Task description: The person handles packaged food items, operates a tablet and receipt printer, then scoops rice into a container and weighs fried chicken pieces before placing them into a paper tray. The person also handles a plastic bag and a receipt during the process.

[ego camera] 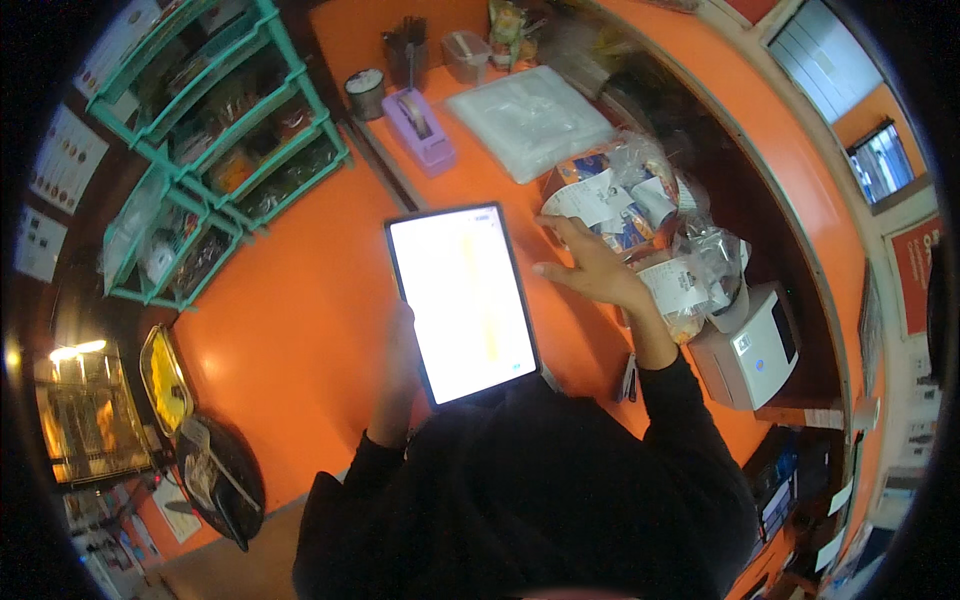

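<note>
A tablet (461,300) with a bright, washed-out screen and a dark rim is held above the orange counter, close before my body. My left hand (399,352), partly blurred, grips its left edge; the fingers behind it are hidden. To the right of the tablet, my right hand (585,262) hovers with thumb and fingers apart and holds nothing. Just beyond its fingertips lie clear plastic bags of packed goods (607,195) with printed slips on them. A second bagged pack with a slip (675,289) sits beside my right wrist.
A purple tape dispenser (421,135), a stack of clear plastic bags (532,116) and a cup (366,94) stand at the back. Green plastic racks (225,112) are at the left. At right are a white label printer (750,360) and a stapler (628,379). A black pan with tongs (244,457) lies lower left.
</note>
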Demonstrator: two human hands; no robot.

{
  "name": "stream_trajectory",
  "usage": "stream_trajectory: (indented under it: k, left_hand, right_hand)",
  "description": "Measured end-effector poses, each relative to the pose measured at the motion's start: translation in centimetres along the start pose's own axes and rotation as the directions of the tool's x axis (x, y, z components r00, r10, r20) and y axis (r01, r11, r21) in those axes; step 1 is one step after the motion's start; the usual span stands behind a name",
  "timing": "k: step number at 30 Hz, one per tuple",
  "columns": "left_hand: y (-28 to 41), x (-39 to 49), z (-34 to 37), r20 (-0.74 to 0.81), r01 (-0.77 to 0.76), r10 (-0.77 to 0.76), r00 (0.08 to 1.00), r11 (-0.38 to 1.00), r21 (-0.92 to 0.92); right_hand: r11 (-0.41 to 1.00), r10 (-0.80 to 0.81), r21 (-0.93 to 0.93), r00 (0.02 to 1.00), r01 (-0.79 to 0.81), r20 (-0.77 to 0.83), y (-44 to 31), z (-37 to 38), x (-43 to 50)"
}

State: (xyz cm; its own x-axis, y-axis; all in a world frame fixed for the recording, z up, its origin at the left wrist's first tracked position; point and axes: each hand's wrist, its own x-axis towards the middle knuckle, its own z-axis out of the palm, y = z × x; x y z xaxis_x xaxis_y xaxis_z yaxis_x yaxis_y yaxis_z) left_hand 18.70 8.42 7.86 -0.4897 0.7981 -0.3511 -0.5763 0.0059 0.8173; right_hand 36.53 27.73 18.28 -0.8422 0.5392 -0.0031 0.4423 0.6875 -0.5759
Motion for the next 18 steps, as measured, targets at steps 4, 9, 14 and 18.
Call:
stream_trajectory:
  k: [4, 9, 14, 18]
  left_hand:
    - [-3.2, 3.1, -0.1, 0.011, 0.091, -0.09, 0.996, 0.995, -0.034]
    - [-6.9, 7.4, -0.2, 0.013, 0.179, -0.179, 0.984, 0.982, -0.055]
    - [-9.8, 11.0, -1.3, -0.05, 0.229, -0.232, 0.971, 0.971, -0.068]
    - [-11.8, 12.3, -3.1, -0.13, 0.257, -0.263, 0.956, 0.965, -0.059]
  right_hand:
    - [0.999, 0.034, -0.043, 0.975, -0.026, 0.221, 3.5, -4.9, 1.5]
    - [0.956, 0.149, -0.276, 0.976, -0.101, 0.161, 10.0, -12.2, 6.5]
    - [0.766, 0.499, -0.474, 0.866, -0.434, 0.014, 21.1, -17.7, 11.1]
    - [0.677, 0.517, -0.41, 0.791, -0.611, -0.327, 30.0, -19.5, 13.4]
